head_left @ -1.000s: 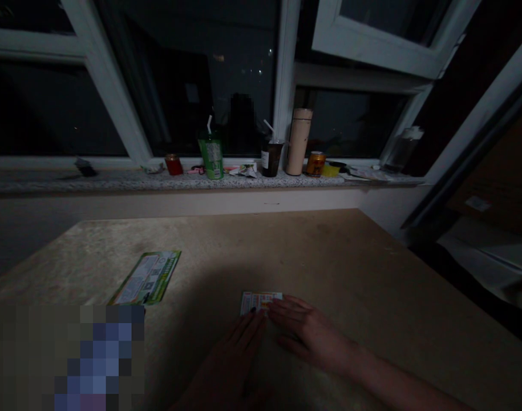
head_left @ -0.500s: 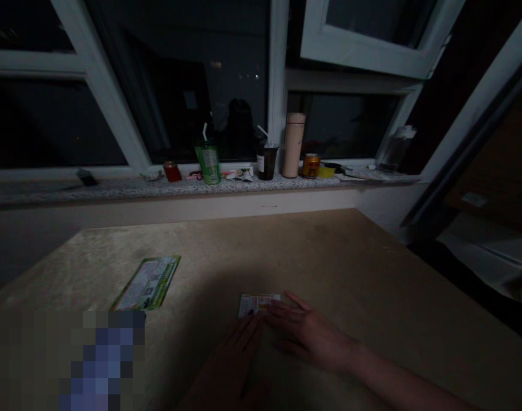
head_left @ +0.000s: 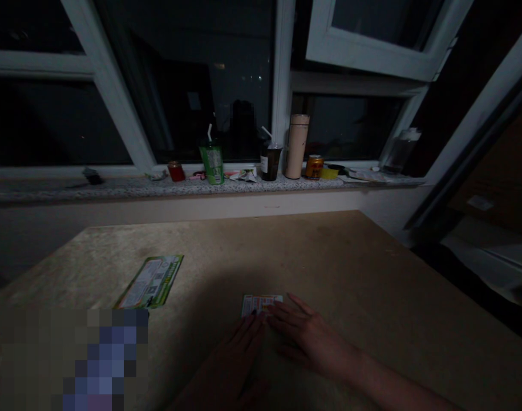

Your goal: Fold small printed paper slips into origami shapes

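A small white printed paper (head_left: 261, 302) with red and orange marks lies on the tan table (head_left: 329, 257) in dim light. My left hand (head_left: 233, 359) rests flat below it, fingers stretched out, the fingertips touching its near left edge. My right hand (head_left: 306, 331) lies flat beside it on the right, fingers spread, fingertips on the paper's near right part. Neither hand holds anything.
A green and white leaflet (head_left: 152, 281) lies on the table to the left. On the stone windowsill (head_left: 72, 185) stand a green cup with straw (head_left: 213, 162), a dark cup (head_left: 270, 161), a tall beige flask (head_left: 297, 146), a red jar (head_left: 175, 170) and an orange can (head_left: 314, 166). A blurred patch covers the lower left.
Both hands stay flat at the small paper with barely any shift. The view has wobbled slightly.
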Motion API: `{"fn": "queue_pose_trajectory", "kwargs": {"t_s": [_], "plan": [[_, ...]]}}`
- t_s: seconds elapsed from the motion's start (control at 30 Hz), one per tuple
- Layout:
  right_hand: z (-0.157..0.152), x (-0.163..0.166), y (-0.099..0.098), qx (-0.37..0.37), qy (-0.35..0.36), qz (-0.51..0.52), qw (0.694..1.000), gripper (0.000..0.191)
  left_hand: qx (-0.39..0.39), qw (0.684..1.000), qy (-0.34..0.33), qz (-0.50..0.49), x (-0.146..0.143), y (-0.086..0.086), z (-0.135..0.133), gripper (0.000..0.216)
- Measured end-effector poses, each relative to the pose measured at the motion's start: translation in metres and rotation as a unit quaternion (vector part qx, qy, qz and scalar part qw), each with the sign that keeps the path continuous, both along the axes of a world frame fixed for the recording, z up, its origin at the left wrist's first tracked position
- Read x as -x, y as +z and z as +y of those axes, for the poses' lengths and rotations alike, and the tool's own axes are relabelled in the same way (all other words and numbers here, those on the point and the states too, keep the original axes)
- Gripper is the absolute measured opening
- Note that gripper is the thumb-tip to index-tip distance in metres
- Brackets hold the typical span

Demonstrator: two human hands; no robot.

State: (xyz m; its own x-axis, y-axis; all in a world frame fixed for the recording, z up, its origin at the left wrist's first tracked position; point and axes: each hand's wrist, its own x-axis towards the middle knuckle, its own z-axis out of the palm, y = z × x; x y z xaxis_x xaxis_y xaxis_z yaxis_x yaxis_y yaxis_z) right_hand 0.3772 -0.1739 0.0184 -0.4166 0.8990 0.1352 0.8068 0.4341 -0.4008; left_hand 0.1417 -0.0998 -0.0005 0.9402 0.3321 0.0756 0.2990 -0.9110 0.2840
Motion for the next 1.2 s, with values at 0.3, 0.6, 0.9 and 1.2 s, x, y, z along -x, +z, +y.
{"fn": "queue_pose_trajectory", "kwargs": {"t_s": [0.3, 0.6, 0.9, 1.2], "plan": [[0.0008, -0.0012, -0.0029, 0.007, -0.011, 0.006, 1.000, 0.046, 0.025, 1.000, -0.004, 0.002, 0.0008, 0.0073, 0.0016, 0.077], [-0.0005, -0.0017, -0.0005, 0.016, -0.011, 0.008, 1.000, 0.044, 0.037, 0.999, -0.013, 0.002, 0.0048, 0.0059, 0.0032, 0.086], [0.0004, -0.0015, 0.0004, 0.016, -0.011, 0.012, 1.000, 0.044, 0.048, 0.999, -0.002, 0.002, 0.0041, 0.0065, 0.0022, 0.092], [-0.0002, -0.0006, 0.0009, 0.013, -0.012, 0.004, 1.000, 0.044, 0.027, 1.000, -0.003, 0.013, 0.0054, 0.0040, 0.0037, 0.087]]}}
